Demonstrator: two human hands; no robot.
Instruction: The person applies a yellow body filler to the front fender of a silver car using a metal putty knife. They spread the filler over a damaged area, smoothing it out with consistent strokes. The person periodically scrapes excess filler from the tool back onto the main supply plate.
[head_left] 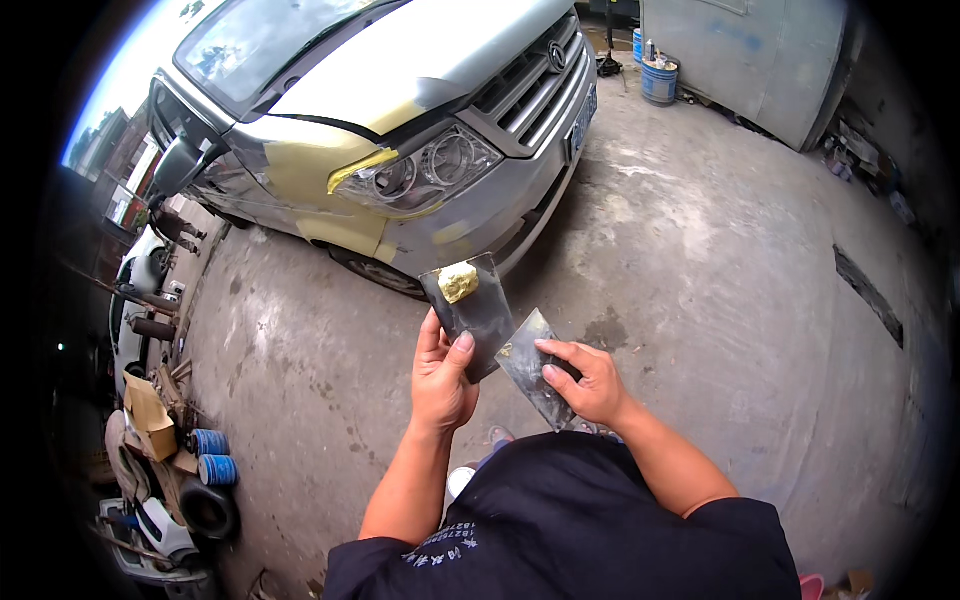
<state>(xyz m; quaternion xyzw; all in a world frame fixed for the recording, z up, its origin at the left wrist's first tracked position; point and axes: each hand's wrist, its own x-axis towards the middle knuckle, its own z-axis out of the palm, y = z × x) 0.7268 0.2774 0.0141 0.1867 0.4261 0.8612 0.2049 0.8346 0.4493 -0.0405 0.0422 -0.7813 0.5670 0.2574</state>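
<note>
My left hand [442, 388] grips a dark, flat rectangular putty board [484, 318], thumb on its face and fingers behind. A lump of pale yellow putty [458, 283] sits near the board's far edge. Between the thumb and fingers of my right hand [594, 386] is a grey putty spreader [532, 375], smeared with a little yellow at one corner. Its left corner is close to the board; I cannot tell whether they touch. Beyond both hands stands a silver van, its front fender [300, 165] coated in pale yellow. Yellow tape [362, 169] edges the headlight [425, 170].
Blue cans [217, 470], a tyre [209, 507] and a cardboard box [150, 418] lie at the left. Far right, a blue bucket [659, 84] stands by a grey metal cabinet [745, 65]. A dark slot [868, 297] cuts the floor. Another person [172, 222] is far left.
</note>
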